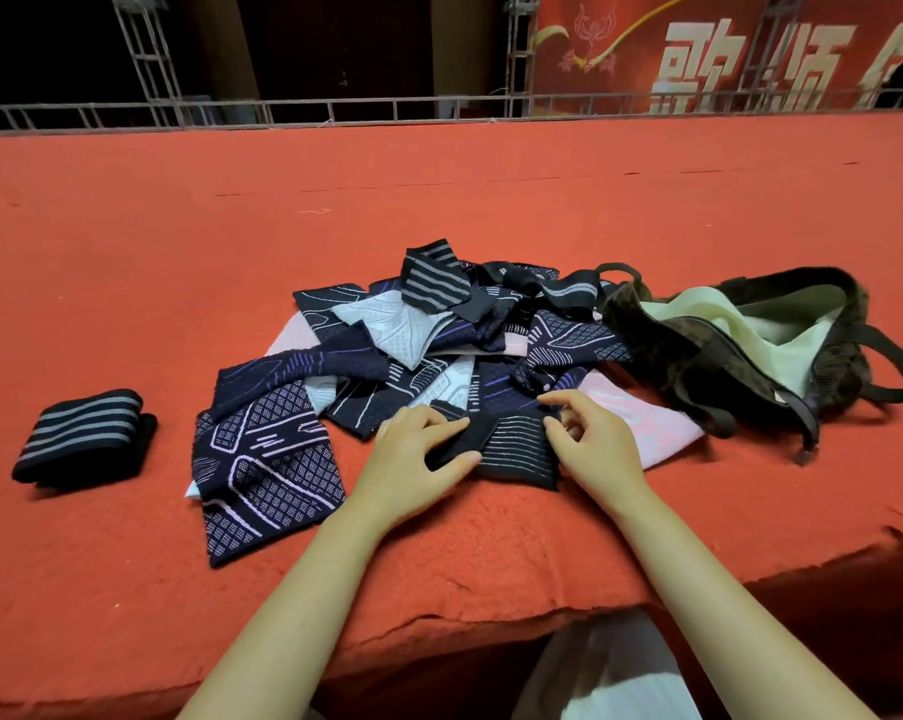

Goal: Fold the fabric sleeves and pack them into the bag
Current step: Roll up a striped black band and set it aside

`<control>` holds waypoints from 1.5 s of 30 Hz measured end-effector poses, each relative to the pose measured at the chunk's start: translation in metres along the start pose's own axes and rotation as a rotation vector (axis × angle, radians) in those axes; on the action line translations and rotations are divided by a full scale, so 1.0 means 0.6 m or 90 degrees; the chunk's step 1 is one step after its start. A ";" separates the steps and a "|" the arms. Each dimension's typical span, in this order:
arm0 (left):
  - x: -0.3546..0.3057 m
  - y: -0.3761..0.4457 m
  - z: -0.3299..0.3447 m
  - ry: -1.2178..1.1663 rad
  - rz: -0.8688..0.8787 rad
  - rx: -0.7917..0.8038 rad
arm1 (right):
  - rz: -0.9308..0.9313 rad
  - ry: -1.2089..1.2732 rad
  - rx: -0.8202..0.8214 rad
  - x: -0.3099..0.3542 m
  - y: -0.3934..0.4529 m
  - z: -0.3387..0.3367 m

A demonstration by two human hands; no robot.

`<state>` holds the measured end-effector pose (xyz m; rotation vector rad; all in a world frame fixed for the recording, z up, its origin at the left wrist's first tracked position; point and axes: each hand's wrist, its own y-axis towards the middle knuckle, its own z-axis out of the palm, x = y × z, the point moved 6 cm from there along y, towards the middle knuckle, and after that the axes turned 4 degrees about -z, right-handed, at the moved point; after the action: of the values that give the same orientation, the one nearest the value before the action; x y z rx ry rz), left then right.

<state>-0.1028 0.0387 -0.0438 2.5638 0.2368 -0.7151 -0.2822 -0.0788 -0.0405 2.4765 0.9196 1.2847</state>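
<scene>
A heap of fabric sleeves (413,345), dark navy, white and pink with line patterns, lies mid-table on the red felt. At its near edge is a black sleeve with thin grey stripes (519,449). My left hand (413,459) grips its left end, thumb under a fold. My right hand (589,439) pinches its right edge with curled fingers. A folded black sleeve with grey stripes (82,436) sits apart at the left. The dark patterned bag (698,350) lies open at the right, showing a pale lining.
The red felt table (439,210) stretches far back to a metal truss rail (335,109). A red banner with white characters (724,54) hangs at the back right. The table's torn front edge (491,621) runs just before my forearms.
</scene>
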 end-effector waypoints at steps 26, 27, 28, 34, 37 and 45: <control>0.039 0.014 -0.011 -0.362 -0.233 -0.066 | -0.298 0.082 0.183 0.088 -0.035 0.083; 0.041 0.014 -0.008 -0.381 -0.249 -0.057 | -0.311 0.068 0.187 0.089 -0.036 0.087; 0.050 0.015 -0.003 -0.384 -0.271 -0.048 | -0.306 0.073 0.189 0.088 -0.036 0.087; 0.054 0.014 -0.002 -0.472 -0.267 0.004 | -0.166 0.195 0.133 0.078 -0.025 0.068; 0.048 0.003 -0.011 -0.567 -0.277 -0.001 | -0.024 0.294 0.120 0.068 -0.021 0.070; 0.032 -0.057 -0.055 -0.667 -0.287 -0.006 | -0.035 0.323 0.135 0.138 -0.017 0.093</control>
<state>-0.0818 0.0852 -0.0424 1.7936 0.4432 -2.0571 -0.2067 -0.0145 -0.0233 2.2808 1.2827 1.9329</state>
